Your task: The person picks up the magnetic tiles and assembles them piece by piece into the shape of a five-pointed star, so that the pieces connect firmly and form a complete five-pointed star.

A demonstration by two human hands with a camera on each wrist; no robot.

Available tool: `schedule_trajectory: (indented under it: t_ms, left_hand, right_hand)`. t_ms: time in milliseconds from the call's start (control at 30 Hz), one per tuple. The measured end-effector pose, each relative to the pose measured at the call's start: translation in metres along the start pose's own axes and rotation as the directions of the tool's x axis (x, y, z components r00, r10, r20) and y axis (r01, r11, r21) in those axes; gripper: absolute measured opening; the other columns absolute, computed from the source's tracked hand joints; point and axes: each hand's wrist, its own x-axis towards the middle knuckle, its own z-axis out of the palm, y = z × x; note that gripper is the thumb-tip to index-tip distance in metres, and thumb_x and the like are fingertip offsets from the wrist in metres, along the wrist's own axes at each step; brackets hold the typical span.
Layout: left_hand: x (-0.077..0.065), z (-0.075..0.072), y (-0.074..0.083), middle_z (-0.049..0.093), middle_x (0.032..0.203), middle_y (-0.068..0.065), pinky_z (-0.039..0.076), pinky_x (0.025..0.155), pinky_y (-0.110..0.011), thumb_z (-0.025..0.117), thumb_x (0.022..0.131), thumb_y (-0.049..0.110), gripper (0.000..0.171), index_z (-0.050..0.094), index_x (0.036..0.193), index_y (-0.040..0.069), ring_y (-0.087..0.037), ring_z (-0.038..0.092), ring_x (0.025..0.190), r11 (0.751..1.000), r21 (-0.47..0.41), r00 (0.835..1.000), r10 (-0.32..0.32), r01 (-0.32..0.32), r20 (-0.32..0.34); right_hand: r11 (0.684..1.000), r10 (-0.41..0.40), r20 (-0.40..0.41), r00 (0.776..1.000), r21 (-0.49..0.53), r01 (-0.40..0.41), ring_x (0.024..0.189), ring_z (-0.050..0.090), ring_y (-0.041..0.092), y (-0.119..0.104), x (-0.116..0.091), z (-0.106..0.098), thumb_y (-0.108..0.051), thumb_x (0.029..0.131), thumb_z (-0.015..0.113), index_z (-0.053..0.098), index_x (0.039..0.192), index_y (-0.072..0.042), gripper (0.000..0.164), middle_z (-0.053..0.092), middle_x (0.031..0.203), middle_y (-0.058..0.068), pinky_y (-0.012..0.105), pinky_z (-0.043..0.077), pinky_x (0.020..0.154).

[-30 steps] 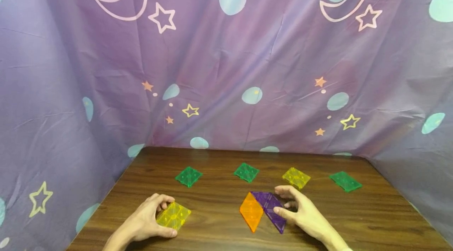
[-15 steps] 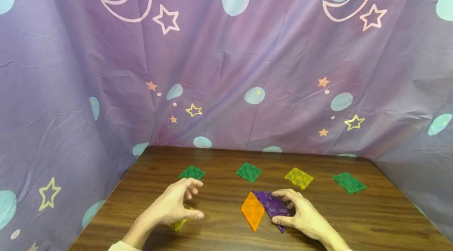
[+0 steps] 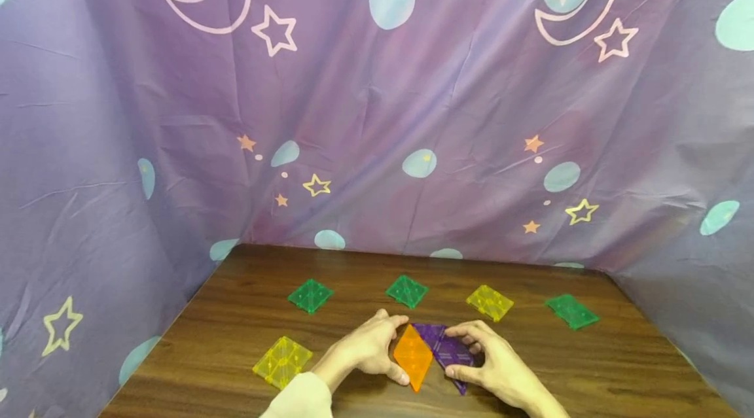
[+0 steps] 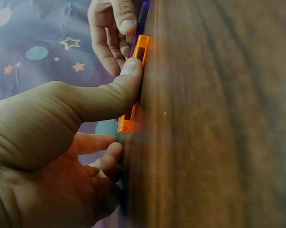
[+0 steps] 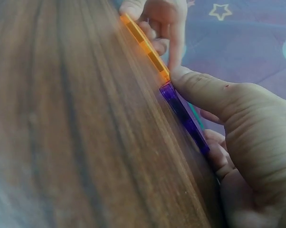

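An orange diamond-shaped magnetic tile [image 3: 413, 359] lies flat on the table, its right side against the purple magnetic tiles [image 3: 455, 354]. My left hand [image 3: 370, 347] holds the orange tile from the left, thumb at its near side and fingers at its far side. The thumb [image 4: 126, 83] shows on the tile's edge in the left wrist view. My right hand [image 3: 495, 365] grips the purple tiles between thumb and fingers, partly covering them. In the right wrist view, the orange tile [image 5: 145, 47] and the purple tile [image 5: 185, 118] meet near the right thumb.
Left of my left arm lies a yellow square tile [image 3: 283, 362]. Along the back of the wooden table [image 3: 206, 352] are a green tile [image 3: 310, 296], another green tile [image 3: 406, 291], a yellow tile [image 3: 490, 303] and a green tile [image 3: 572, 311]. A purple patterned cloth [image 3: 365, 104] hangs behind.
My left hand has let go of the yellow tile and moved right to the orange tile. My right hand has closed in on the purple tiles.
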Motion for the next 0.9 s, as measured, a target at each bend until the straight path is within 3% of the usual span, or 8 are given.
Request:
schedule_trajectory:
  t_ms: [200, 467, 733, 900]
  left_hand:
    - [0.01, -0.002, 0.01, 0.058, 0.123, -0.003, 0.052, 0.116, -0.036, 0.11, 0.068, 0.025, 0.104, 0.059, 0.157, 0.01, -0.011, 0.057, 0.116, 0.999, -0.008, 0.999, -0.051, 0.051, 0.007]
    - [0.015, -0.004, 0.014, 0.054, 0.129, -0.005, 0.047, 0.122, -0.043, 0.111, 0.064, 0.019, 0.104, 0.058, 0.154, 0.014, -0.023, 0.053, 0.13, 0.996, -0.035, 0.996, -0.083, 0.083, 0.023]
    - [0.012, 0.0, 0.016, 0.05, 0.128, -0.004, 0.047, 0.121, -0.04, 0.111, 0.063, 0.02, 0.107, 0.057, 0.155, 0.015, -0.021, 0.05, 0.125, 0.995, -0.041, 0.995, -0.089, 0.091, 0.047]
    - [0.01, 0.001, 0.014, 0.05, 0.124, -0.003, 0.05, 0.112, -0.036, 0.111, 0.062, 0.021, 0.1, 0.059, 0.148, 0.017, -0.018, 0.05, 0.117, 0.996, -0.029, 0.995, -0.085, 0.087, 0.057]
  right_hand:
    - [1.0, -0.027, -0.039, 0.999, 0.013, 0.028, 0.112, 0.064, 0.017, -0.003, -0.001, -0.002, -0.037, 0.091, 0.093, 0.074, 0.136, -0.019, 0.051, 0.068, 0.133, 0.0, 0.029, 0.057, 0.093]
    - [0.997, 0.037, -0.06, 0.997, 0.066, -0.033, 0.115, 0.063, 0.02, -0.007, 0.0, 0.001, -0.029, 0.094, 0.091, 0.073, 0.138, -0.022, 0.049, 0.069, 0.133, 0.0, 0.03, 0.055, 0.096]
    - [0.999, 0.046, -0.099, 0.994, 0.011, -0.046, 0.121, 0.062, 0.023, -0.011, -0.003, 0.007, -0.023, 0.092, 0.093, 0.069, 0.143, -0.018, 0.057, 0.071, 0.138, -0.001, 0.032, 0.055, 0.099]
    - [0.998, 0.03, -0.086, 0.996, 0.049, -0.026, 0.123, 0.059, 0.026, -0.013, -0.003, 0.013, -0.022, 0.095, 0.09, 0.062, 0.151, -0.014, 0.064, 0.07, 0.145, 0.004, 0.031, 0.051, 0.099]
